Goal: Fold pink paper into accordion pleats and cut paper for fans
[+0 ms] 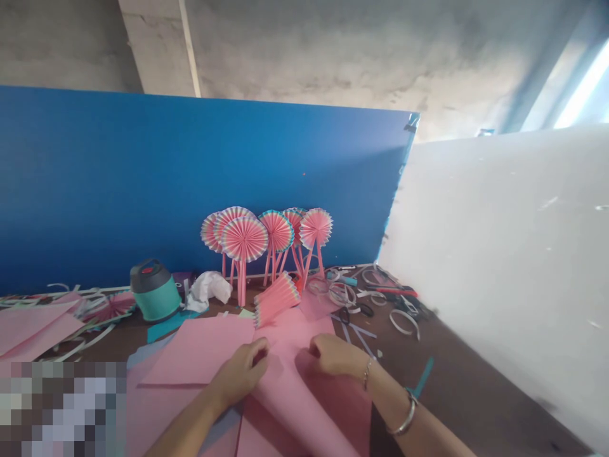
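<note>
A large pink paper sheet (297,397) lies in front of me, its middle bent up into a curved fold. My left hand (238,374) pinches the left side of that sheet near its far end, thumb and forefinger together. Opposite it, my right hand (335,355) is closed at the sheet's right side, with the fingertips turned in and partly hidden. Just beyond both hands rests a pleated pink paper strip (278,298) with pale, multicoloured edges. More flat pink sheets (204,349) are spread under and beside my left forearm.
Several round pleated paper fans (245,239) on pink sticks lean by the blue partition (118,171). A teal-and-black canister (155,292) and crumpled white paper (208,289) stand left. Paper strips, tape rings and scissors (412,306) clutter the right, near the white wall (514,254).
</note>
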`<state>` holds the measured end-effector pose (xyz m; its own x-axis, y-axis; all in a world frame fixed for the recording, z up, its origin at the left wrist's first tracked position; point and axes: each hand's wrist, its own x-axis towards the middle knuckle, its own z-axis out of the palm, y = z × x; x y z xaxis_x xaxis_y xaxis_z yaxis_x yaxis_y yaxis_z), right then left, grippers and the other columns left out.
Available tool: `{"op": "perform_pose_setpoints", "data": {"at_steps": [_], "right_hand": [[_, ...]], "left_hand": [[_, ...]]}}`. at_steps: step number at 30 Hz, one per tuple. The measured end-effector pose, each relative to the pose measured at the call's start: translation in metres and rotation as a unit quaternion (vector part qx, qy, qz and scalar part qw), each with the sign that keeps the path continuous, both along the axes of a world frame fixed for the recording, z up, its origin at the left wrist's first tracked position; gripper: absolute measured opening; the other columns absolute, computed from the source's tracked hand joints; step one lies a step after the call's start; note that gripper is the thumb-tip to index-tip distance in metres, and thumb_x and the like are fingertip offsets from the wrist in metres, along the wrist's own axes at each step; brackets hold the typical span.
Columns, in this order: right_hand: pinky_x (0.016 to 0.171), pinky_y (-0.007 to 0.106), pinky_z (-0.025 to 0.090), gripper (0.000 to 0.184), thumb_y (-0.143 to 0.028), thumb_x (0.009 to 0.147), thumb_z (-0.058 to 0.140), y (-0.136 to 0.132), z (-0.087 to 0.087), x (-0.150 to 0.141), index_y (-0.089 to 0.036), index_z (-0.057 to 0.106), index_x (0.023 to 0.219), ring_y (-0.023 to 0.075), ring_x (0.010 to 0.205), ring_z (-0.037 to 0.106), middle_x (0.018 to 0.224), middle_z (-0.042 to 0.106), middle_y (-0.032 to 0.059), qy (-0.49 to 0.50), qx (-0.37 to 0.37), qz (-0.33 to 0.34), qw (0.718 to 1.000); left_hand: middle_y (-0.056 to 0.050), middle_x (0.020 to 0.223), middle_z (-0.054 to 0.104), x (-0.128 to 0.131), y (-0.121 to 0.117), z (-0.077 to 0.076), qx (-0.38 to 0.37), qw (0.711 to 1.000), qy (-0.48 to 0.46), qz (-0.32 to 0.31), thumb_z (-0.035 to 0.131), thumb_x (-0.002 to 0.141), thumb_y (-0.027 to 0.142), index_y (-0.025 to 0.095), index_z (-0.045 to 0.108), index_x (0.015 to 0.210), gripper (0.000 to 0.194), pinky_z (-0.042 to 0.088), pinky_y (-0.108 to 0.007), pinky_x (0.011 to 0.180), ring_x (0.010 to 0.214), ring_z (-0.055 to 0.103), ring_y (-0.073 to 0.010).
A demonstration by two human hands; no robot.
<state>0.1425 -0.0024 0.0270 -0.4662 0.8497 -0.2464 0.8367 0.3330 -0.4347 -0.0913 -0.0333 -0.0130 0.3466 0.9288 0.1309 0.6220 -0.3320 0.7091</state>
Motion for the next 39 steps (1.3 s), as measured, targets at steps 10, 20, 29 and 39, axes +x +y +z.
{"op": "perform_pose_setpoints", "data": {"at_steps": [10,20,29,39], "right_hand": [[0.05,0.023,0.02,0.036,-0.035,0.07,0.056,0.019,0.001,0.008,-0.021,0.027,0.055,0.0081,0.055,0.025,0.057,0.023,-0.0072,0.335,0.116,-0.065,0.933],[0.046,0.022,0.024,0.039,-0.048,0.068,0.062,0.016,0.001,-0.014,-0.02,0.038,0.056,0.0084,0.051,0.031,0.054,0.034,-0.0053,0.488,0.064,-0.14,0.859],[0.044,0.022,0.017,0.048,-0.057,0.072,0.057,0.012,-0.017,-0.022,-0.02,0.033,0.052,0.0062,0.047,0.023,0.051,0.024,-0.0069,0.514,0.01,-0.145,0.845],[0.044,0.022,0.016,0.056,-0.067,0.07,0.052,0.013,-0.024,-0.014,-0.019,0.036,0.047,0.0064,0.046,0.024,0.046,0.027,-0.0064,0.475,0.026,-0.114,0.872]], "left_hand": [[-0.013,0.138,0.043,-0.007,-0.002,0.031,0.106,0.936,-0.302,0.147,0.054,0.073,0.064,0.021,0.043,0.128,0.071,0.032,-0.04,0.104,0.13,0.035,-0.0296],[-0.016,0.107,0.069,0.037,0.005,0.046,-0.148,0.849,-0.484,0.154,0.08,0.057,0.037,0.014,0.059,0.107,0.059,0.052,-0.039,0.082,0.098,0.064,-0.0316],[-0.012,0.096,0.072,0.027,0.005,0.028,-0.146,0.823,-0.518,0.183,0.079,0.058,0.038,0.016,0.06,0.105,0.056,0.054,-0.039,0.072,0.088,0.067,-0.0306],[-0.007,0.085,0.073,0.021,0.0,0.033,-0.14,0.834,-0.503,0.178,0.073,0.058,0.043,0.018,0.067,0.086,0.038,0.052,-0.036,0.074,0.091,0.065,-0.0298]]}}
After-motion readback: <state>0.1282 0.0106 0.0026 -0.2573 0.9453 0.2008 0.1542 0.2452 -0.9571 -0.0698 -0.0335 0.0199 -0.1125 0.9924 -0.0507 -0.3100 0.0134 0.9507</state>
